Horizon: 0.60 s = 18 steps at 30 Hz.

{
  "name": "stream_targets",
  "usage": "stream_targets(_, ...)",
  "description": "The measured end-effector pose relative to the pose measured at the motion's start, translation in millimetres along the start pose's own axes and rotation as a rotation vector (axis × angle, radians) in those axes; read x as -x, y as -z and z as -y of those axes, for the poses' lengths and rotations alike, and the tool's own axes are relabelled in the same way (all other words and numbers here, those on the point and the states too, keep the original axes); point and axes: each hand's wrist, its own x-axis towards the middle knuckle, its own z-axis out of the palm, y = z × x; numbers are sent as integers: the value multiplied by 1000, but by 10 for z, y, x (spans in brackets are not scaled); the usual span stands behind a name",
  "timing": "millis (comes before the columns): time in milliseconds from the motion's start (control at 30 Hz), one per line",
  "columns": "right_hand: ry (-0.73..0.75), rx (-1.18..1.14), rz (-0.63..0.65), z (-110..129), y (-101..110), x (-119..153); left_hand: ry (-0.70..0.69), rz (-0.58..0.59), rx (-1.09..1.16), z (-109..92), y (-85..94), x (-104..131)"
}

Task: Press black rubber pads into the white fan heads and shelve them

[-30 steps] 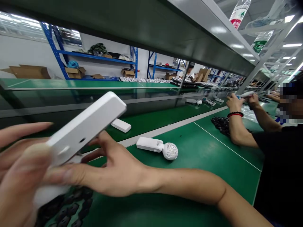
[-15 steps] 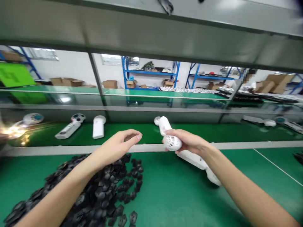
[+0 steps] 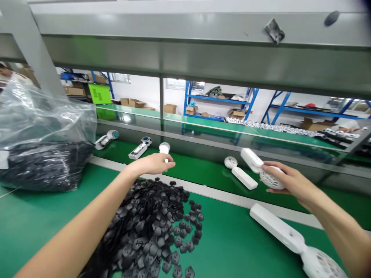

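Observation:
My right hand [image 3: 285,181] is closed round the slatted round head of a white handheld fan [image 3: 252,159], whose handle points up and left. My left hand [image 3: 153,163] reaches over the conveyor's near edge, thumb and fingers a little apart, in front of another white fan [image 3: 164,147] whose handle it mostly hides. A third white fan [image 3: 244,178] lies on the green belt between my hands. On the green worktop nearer me lies a larger-looking white fan [image 3: 278,228]. Below my left hand spreads a heap of small black pentagonal pieces [image 3: 150,216].
A clear plastic bag [image 3: 43,166] of black pieces stands at the left. Two opened fans with coloured parts [image 3: 140,150] lie on the belt's left part. A metal shelf [image 3: 188,58] crosses above. Blue racks [image 3: 218,99] and a person [image 3: 11,75] are beyond.
The view has swung left, bringing the bag into sight. My right hand has carried its fan rightward, away from the fan on the belt. My left hand has come up to the white fan there.

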Motion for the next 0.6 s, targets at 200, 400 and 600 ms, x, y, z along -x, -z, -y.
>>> stream_targets(200, -106, -159, -18, -42, 253, -96, 78, -59, -26, 281, 154, -71)
stream_targets(400, -7, -136, -60, -98, 370, -148, 73, 9, -58, 175, 101, -36)
stream_targets(600, -74, -223, -141, -188, 573, -324, 49, 38, -87, 122, 48, -42)
